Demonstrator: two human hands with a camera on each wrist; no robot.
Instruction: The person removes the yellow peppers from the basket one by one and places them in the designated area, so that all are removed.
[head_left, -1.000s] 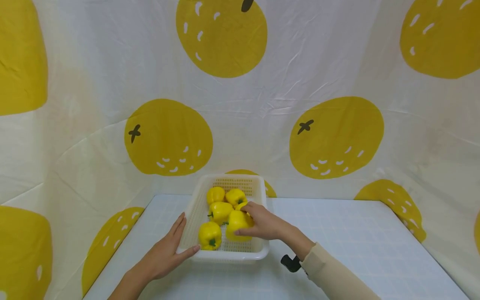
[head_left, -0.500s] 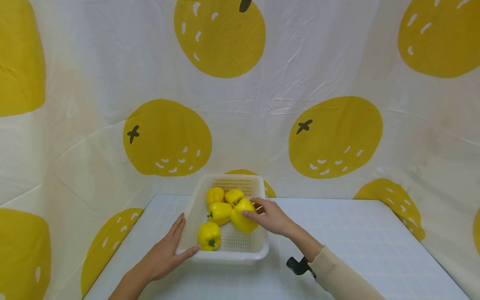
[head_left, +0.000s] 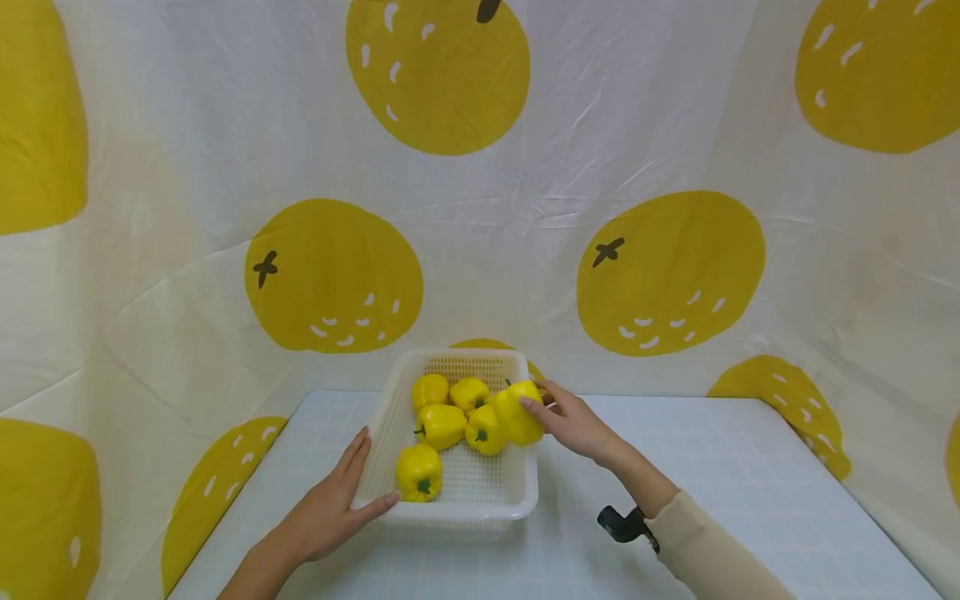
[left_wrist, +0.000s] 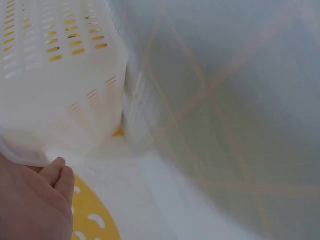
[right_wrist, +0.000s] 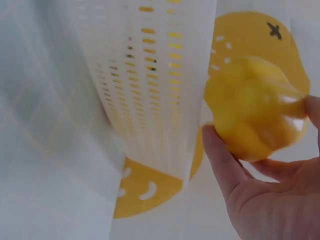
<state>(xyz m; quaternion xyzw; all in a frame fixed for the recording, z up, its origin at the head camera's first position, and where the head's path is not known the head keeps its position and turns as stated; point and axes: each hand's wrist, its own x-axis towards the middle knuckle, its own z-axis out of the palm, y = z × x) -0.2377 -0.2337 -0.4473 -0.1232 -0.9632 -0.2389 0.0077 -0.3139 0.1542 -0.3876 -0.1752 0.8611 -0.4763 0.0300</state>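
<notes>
My right hand (head_left: 573, 423) holds a yellow bell pepper (head_left: 517, 414) over the right rim of a white plastic basket. In the right wrist view, the fingers and thumb grip this bell pepper (right_wrist: 257, 110) beside the outer side of the basket wall (right_wrist: 160, 120). My left hand (head_left: 330, 508) rests at the front left corner of the basket (head_left: 465, 510), fingers straight along its left side and thumb on the front rim. Several more yellow bell peppers lie inside, among them one at the front left (head_left: 418, 472) and one at the right (head_left: 486, 430).
The basket stands on a table with a pale blue checked cloth (head_left: 675, 467). A white curtain (head_left: 487, 275) printed with big yellow fruits hangs behind and at both sides. A black wrist camera (head_left: 626, 525) is strapped near the right sleeve (head_left: 705, 542).
The right hand has lifted a bell pepper from the front right of the basket and carried it rightward to the rim, uncovering another pepper. The left hand has stayed in place.
</notes>
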